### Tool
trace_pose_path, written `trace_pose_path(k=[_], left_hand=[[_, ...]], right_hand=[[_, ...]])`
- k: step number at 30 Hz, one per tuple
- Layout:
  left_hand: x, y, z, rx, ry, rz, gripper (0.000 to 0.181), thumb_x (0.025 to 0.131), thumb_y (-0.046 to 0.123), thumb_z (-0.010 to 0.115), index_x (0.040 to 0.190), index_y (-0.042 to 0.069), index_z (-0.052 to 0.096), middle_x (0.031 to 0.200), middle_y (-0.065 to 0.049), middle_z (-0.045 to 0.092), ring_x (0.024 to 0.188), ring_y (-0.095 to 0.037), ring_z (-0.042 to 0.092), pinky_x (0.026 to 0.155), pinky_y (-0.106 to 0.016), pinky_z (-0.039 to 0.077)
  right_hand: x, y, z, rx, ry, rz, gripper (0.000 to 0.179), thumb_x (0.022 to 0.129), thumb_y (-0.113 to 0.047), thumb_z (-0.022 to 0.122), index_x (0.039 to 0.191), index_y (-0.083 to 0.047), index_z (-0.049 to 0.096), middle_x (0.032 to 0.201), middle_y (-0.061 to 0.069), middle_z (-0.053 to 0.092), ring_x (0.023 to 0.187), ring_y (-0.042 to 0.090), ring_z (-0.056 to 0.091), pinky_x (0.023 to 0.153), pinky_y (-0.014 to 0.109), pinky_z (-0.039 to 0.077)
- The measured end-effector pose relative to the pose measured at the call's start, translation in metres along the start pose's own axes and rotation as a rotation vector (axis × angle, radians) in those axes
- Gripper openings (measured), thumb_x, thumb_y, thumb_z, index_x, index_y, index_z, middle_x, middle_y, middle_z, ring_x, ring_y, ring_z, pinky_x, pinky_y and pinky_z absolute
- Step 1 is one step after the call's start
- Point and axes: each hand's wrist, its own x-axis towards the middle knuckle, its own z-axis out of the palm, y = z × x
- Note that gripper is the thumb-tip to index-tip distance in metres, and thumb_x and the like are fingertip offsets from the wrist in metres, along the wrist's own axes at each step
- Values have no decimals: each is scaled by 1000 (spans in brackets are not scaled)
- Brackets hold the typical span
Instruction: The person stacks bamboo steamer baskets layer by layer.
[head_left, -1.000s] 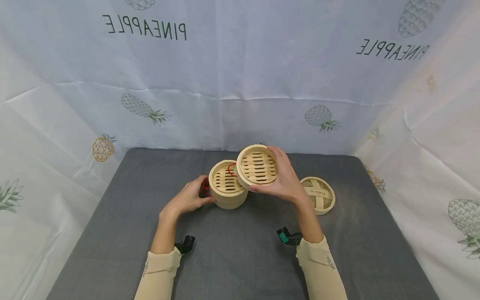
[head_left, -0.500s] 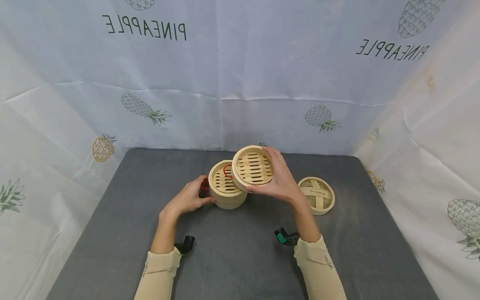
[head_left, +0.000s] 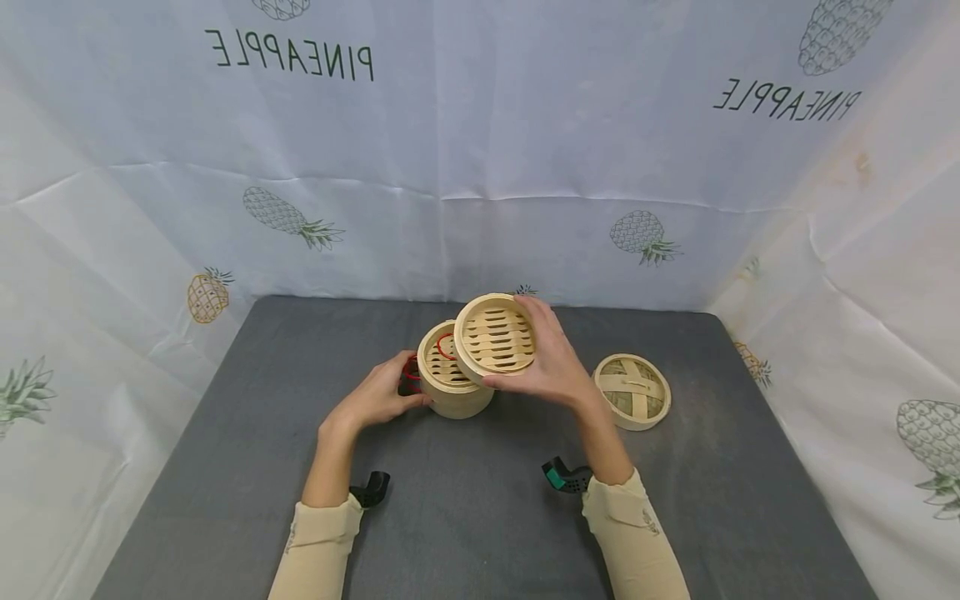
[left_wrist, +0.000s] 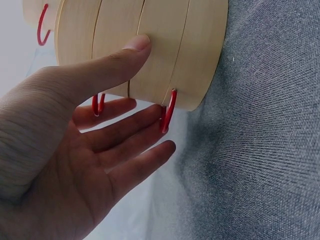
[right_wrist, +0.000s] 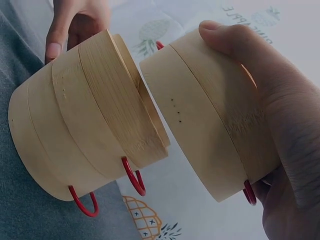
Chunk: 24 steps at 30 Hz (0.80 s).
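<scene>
Head view: two round bamboo pieces meet at mid-table, a held basket [head_left: 497,340] overlapping the right part of a basket stack [head_left: 459,403].
Held basket: pale bamboo, raised above the table [head_left: 480,525] and tilted; slatted floor inside a smooth round wall; red cord [right_wrist: 249,193] at its side.
Basket stack: standing on the table, same pale bamboo; slatted floor partly covered from above; wall divided by seams into bands; red loops [left_wrist: 170,109] on its side.
Right hand [head_left: 551,358]: grips the held basket by its right side, thumb on the near wall, fingers round the far one.
Left hand [head_left: 377,393]: at the left side of the stack, thumb laid on the wall, fingers loosely spread and nearly straight beside the red loops; firmness of contact cannot be told.
Lid [head_left: 632,392]: round, with crossed bamboo straps over a darker woven top; lying on the table, right of the stack.
Backdrop: white curtain [head_left: 480,125] printed with pineapples and reversed lettering.
Left wrist view only: left palm and separate fingers, with two of the stack's loops in front of them.
Right wrist view only: small dark dots on the held basket's outer wall; the stack's raised inner lip facing it, a wedge of curtain showing between the two.
</scene>
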Motion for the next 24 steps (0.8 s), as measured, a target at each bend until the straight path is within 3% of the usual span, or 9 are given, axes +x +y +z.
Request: trace_pose_path(k=[13, 17, 20, 24], left_hand=[[2, -3, 0, -8, -8, -14, 78, 94, 23, 88, 156, -3, 48, 144, -21, 66, 130, -36, 68, 108, -55, 58], [3, -8, 0, -23, 6, 14, 78, 92, 27, 89, 153, -3, 51, 140, -22, 67, 127, -37, 68, 107, -56, 58], [7, -25, 5, -17, 25, 80, 78, 93, 36, 89, 151, -2, 53, 136, -20, 69, 122, -32, 70, 102, -48, 60], [6, -23, 5, -17, 19, 80, 77, 93, 35, 89, 151, -3, 53, 135, -20, 69, 121, -32, 71, 101, -47, 61]], right_hand=[[7, -6, 6, 2, 2, -11, 124, 68, -48, 100, 169, -16, 34, 171, 13, 37, 160, 36, 36, 125, 68, 40], [11, -9, 8, 4, -5, -18, 123, 69, -48, 99, 169, -16, 34, 171, 14, 36, 158, 37, 38, 124, 67, 41], [12, -10, 11, 4, -10, -28, 122, 70, -47, 99, 169, -16, 34, 171, 14, 36, 157, 37, 39, 123, 67, 42], [13, -11, 14, 2, -8, -39, 122, 69, -47, 99, 168, -15, 35, 169, 15, 39, 155, 36, 41, 122, 65, 44]])
